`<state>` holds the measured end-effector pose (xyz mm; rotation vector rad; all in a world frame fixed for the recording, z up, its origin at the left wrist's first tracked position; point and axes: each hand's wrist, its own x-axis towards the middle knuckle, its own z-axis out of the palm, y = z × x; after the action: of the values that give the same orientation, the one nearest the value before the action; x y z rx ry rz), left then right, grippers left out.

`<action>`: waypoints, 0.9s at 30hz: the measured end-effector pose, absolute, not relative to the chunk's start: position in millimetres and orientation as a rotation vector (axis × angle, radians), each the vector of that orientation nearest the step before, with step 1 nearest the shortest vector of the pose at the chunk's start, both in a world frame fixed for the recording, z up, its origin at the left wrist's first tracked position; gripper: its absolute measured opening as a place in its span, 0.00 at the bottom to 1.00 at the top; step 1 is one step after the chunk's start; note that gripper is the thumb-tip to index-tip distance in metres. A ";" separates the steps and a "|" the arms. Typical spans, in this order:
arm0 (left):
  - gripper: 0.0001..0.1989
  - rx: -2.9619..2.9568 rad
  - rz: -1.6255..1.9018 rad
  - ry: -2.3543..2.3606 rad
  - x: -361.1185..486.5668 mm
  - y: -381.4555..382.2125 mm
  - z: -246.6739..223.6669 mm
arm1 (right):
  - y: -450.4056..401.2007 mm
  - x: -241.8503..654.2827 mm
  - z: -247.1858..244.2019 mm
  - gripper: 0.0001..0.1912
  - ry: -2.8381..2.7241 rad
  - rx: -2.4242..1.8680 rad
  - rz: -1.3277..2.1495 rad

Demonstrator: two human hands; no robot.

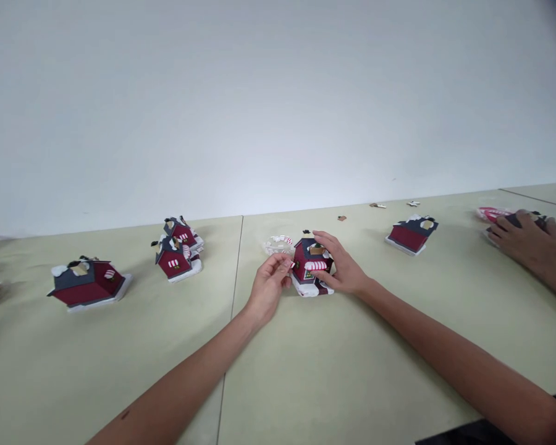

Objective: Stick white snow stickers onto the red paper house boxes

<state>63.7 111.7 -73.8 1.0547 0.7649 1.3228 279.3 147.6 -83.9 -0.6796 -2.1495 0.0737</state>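
In front of me on the table stands a small red model house (301, 262) with a dark roof, a red-and-white striped awning and a snowy white base. My right hand (345, 266) is closed round its right side, thumb across the front and fingers over the roof. At the house's left wall, my left hand (271, 284) pinches a small red-and-white striped piece (292, 264) between thumb and fingertips; whether it touches the wall I cannot tell. Just behind my left hand lies a clear plastic dish (278, 245) with red-and-white bits in it.
Similar houses stand at the left (90, 285), left of centre (172, 259) and right (408, 236). Small loose pieces (377, 205) lie near the back edge. At far right, another person's hands (528, 238) work on a dark-roofed object. A seam (231, 315) crosses the table.
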 end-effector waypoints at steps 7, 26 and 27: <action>0.13 1.077 1.280 0.735 60.4 112.2 -71.9 | 145.1 278.7 -82.2 0.38 -2.161 -0.714 0.075; 0.12 1.436 1.292 0.971 56.9 112.3 -74.6 | 143.4 278.1 -81.9 0.37 -2.178 -0.741 0.080; 0.11 1.452 1.301 0.978 57.0 111.7 -73.8 | 143.2 278.0 -81.6 0.37 -2.181 -0.740 0.076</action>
<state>57.0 111.7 -73.8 1.4516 0.9784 1.3010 278.0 143.2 -81.6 -0.7398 -2.1813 0.0763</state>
